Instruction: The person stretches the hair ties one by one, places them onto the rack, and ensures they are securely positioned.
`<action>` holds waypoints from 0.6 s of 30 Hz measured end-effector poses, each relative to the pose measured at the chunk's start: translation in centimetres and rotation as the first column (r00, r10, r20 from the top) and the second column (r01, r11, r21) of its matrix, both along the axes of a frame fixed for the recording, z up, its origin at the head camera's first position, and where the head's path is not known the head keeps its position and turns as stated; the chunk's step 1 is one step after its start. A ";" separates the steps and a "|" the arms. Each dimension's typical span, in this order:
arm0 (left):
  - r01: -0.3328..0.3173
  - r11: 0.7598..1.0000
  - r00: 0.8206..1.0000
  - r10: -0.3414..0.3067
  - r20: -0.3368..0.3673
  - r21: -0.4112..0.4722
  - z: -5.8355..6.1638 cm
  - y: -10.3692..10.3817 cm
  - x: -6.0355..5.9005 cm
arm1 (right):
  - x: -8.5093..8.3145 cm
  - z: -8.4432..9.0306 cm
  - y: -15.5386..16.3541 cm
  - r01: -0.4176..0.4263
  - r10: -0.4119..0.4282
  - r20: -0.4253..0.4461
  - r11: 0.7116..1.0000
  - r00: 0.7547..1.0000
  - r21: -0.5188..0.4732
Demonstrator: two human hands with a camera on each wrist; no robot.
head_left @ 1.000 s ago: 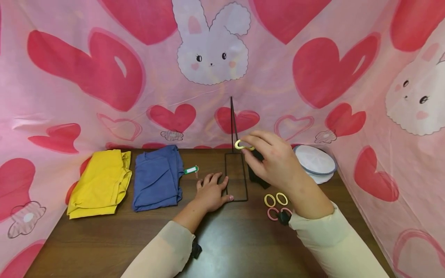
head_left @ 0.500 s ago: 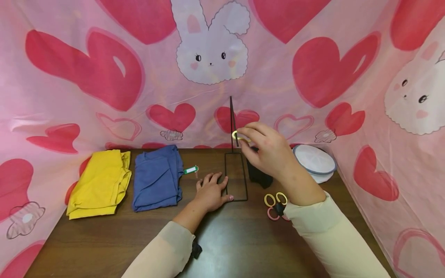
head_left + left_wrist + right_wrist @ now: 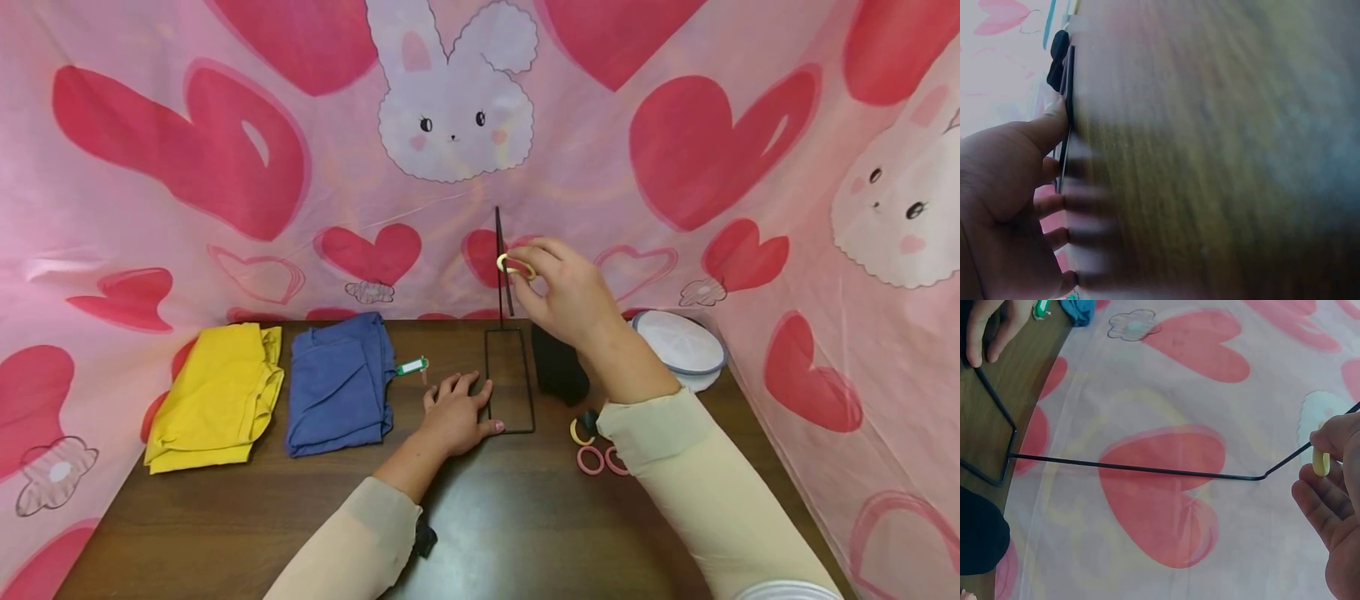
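My right hand (image 3: 562,293) pinches a yellow ring (image 3: 1320,462) between thumb and fingers. The ring loops round the sloping arm of a black wire stand (image 3: 1147,468), above the arm's free lower end. My left hand (image 3: 453,423) lies at the left side of the stand's rectangular base (image 3: 528,392), fingers spread on the table and thumb on the front corner. In the left wrist view the thumb (image 3: 1047,128) presses on the thin black bar. Another yellow ring (image 3: 576,435) and two pink rings (image 3: 590,461) lie beneath the right forearm, partly hidden by the sleeve.
Left of the stand lie folded blue cloth (image 3: 337,387) with a green tag (image 3: 412,367) and folded yellow cloth (image 3: 213,400). A black item (image 3: 561,367) sits to its right, with a round white, blue-rimmed item (image 3: 681,342) beyond. Pink heart-patterned fabric (image 3: 570,200) hangs behind.
My right hand has moved up and slightly left, bringing the yellow ring over the arm's free end and up along it. My left hand has stayed on the base.
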State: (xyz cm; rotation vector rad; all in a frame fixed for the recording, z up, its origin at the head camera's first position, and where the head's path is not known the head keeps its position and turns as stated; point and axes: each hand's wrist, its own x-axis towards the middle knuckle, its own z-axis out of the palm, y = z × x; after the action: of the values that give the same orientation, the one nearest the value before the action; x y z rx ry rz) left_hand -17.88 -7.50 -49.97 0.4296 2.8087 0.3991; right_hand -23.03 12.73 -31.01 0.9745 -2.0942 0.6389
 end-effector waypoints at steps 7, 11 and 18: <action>-0.004 1.000 1.000 0.004 0.020 0.000 0.0 0.0 0.0 | -2.1 -0.1 -0.4 0.033 -0.032 0.015 0.999 0.999 -0.020; 0.001 1.000 1.000 -0.001 0.019 0.016 0.2 -0.1 0.1 | -3.0 0.0 -0.6 0.057 -0.056 0.054 0.998 0.997 -0.019; 0.000 0.999 1.000 -0.001 0.028 0.033 0.3 -0.1 0.2 | -4.5 0.2 -1.0 0.110 -0.102 0.155 0.993 0.983 -0.043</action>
State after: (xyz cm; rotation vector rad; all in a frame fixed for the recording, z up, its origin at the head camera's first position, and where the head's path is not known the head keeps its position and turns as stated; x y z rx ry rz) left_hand -17.70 -7.56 -49.70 0.4284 2.7783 0.4479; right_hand -27.51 11.73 -30.81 0.8006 -2.2356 0.7291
